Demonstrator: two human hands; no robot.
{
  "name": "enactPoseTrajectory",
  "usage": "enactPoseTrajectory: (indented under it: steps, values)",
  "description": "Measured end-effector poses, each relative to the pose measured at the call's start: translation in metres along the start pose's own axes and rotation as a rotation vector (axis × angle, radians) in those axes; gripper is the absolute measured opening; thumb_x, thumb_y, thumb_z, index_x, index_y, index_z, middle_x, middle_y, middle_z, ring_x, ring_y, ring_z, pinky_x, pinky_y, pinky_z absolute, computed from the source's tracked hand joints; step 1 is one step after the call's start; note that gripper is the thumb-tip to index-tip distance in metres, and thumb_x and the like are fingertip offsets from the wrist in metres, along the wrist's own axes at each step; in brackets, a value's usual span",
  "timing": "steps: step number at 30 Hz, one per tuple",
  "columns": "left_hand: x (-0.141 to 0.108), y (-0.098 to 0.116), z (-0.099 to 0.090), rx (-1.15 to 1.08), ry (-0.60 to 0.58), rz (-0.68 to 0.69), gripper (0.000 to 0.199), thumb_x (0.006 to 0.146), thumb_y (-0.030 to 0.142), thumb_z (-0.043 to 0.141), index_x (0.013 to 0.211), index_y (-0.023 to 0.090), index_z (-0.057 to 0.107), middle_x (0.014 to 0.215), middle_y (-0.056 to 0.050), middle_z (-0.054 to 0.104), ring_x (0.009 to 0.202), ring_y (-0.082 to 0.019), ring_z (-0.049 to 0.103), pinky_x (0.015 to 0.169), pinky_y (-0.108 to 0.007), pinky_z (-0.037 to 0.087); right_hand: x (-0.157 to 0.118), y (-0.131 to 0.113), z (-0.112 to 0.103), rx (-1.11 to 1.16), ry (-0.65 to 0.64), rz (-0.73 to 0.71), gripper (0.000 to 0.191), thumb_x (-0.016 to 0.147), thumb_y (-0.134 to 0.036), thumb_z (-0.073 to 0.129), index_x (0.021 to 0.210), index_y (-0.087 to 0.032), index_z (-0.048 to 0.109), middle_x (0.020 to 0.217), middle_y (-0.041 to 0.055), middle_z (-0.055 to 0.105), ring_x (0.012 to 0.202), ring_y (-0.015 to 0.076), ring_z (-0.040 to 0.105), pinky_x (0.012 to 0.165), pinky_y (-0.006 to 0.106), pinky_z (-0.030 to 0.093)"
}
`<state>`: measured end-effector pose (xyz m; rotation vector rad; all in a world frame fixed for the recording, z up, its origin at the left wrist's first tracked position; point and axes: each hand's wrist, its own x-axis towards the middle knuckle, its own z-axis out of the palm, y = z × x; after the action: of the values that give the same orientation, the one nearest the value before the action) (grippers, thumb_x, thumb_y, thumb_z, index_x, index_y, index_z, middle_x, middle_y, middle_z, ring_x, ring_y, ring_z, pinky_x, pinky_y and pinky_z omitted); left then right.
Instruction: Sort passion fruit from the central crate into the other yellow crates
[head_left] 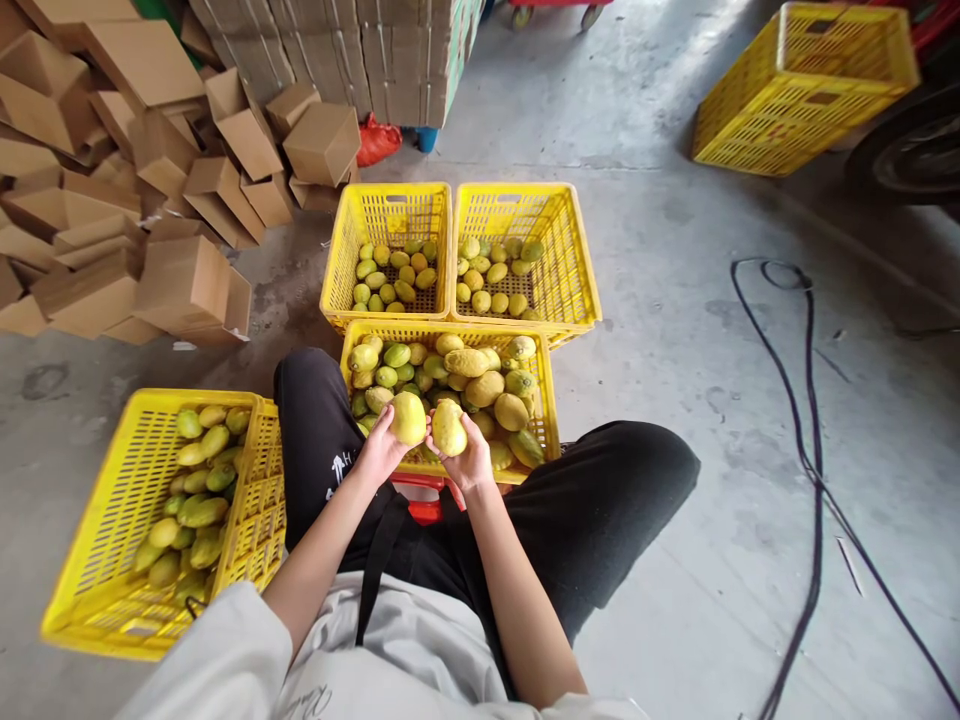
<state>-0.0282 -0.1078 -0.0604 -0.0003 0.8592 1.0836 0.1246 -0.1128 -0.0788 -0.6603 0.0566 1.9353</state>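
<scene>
In my left hand [380, 455] is a yellow oval fruit [409, 418], with the thumb along its side. My right hand [474, 462] holds another yellow fruit [448, 428], rounded and slightly bumpy. The two fruits are side by side with a small gap, and the fingertips beneath them nearly meet. Both hands are above the near edge of a yellow plastic crate [553, 400] between my knees. Yellow and green fruits [487, 388] fill that crate, some with brownish skin. The exact kind of fruit is unclear.
Two yellow crates [336, 250] [585, 260] with fewer fruits stand just beyond. Another fruit crate [97, 530] is at my left. Cardboard boxes [184, 285] are heaped at upper left. A black cable [814, 440] lies on the floor at right, below a tall yellow crate [750, 120].
</scene>
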Motion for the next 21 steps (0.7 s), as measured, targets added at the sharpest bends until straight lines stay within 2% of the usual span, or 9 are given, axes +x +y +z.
enactPoseTrajectory:
  steps: [4, 9, 13, 15, 17, 21]
  values:
    - [0.0025, -0.0043, -0.0083, 0.059, -0.014, 0.072, 0.041, 0.088, 0.03, 0.066, 0.126, 0.02, 0.055, 0.098, -0.007, 0.073, 0.094, -0.024, 0.073, 0.094, -0.04, 0.054, -0.0002, 0.0021, -0.0035, -0.063, -0.006, 0.012, 0.039, 0.075, -0.034, 0.079, 0.108, -0.019, 0.065, 0.093, 0.0059, 0.076, 0.077, 0.0207, 0.073, 0.066, 0.034, 0.066]
    - [0.0028, -0.0044, -0.0068, 0.084, 0.009, -0.002, 0.043, 0.088, 0.038, 0.062, 0.126, 0.018, 0.055, 0.089, -0.008, 0.072, 0.075, -0.021, 0.071, 0.078, -0.035, 0.055, 0.0002, 0.0034, -0.0029, -0.098, -0.002, 0.002, 0.038, 0.075, -0.038, 0.079, 0.105, -0.02, 0.065, 0.089, 0.0043, 0.075, 0.071, 0.0195, 0.072, 0.062, 0.034, 0.065]
    - [0.0028, -0.0051, -0.0045, 0.11, -0.012, 0.019, 0.049, 0.083, 0.039, 0.068, 0.123, 0.014, 0.057, 0.087, -0.008, 0.07, 0.07, -0.019, 0.068, 0.069, -0.032, 0.052, 0.0004, 0.0039, -0.0002, -0.1, -0.006, 0.049, 0.037, 0.079, -0.048, 0.073, 0.101, -0.02, 0.065, 0.08, 0.0052, 0.074, 0.075, 0.024, 0.073, 0.062, 0.038, 0.065]
    - [0.0033, -0.0058, -0.0041, 0.114, -0.006, 0.039, 0.05, 0.079, 0.038, 0.071, 0.12, 0.013, 0.058, 0.086, -0.008, 0.07, 0.069, -0.018, 0.067, 0.068, -0.031, 0.052, 0.0006, 0.0036, 0.0003, -0.08, 0.005, 0.061, 0.039, 0.082, -0.051, 0.067, 0.103, -0.019, 0.066, 0.082, 0.0067, 0.074, 0.08, 0.0267, 0.074, 0.064, 0.041, 0.065]
    - [0.0037, -0.0056, -0.0033, 0.104, 0.013, 0.048, 0.044, 0.08, 0.036, 0.069, 0.117, 0.013, 0.059, 0.085, -0.008, 0.07, 0.068, -0.017, 0.066, 0.067, -0.03, 0.052, 0.0012, 0.0029, -0.0001, -0.046, 0.02, 0.044, 0.038, 0.082, -0.049, 0.062, 0.104, -0.018, 0.066, 0.087, 0.0081, 0.075, 0.085, 0.0284, 0.074, 0.067, 0.044, 0.065]
    - [0.0017, -0.0006, 0.001, 0.028, 0.042, 0.036, 0.03, 0.09, 0.037, 0.056, 0.108, 0.013, 0.063, 0.087, -0.01, 0.071, 0.073, -0.017, 0.068, 0.069, -0.029, 0.055, 0.0024, 0.0007, -0.0008, 0.016, -0.014, 0.05, 0.036, 0.076, -0.037, 0.057, 0.106, -0.018, 0.065, 0.099, 0.011, 0.076, 0.097, 0.0317, 0.071, 0.075, 0.051, 0.063]
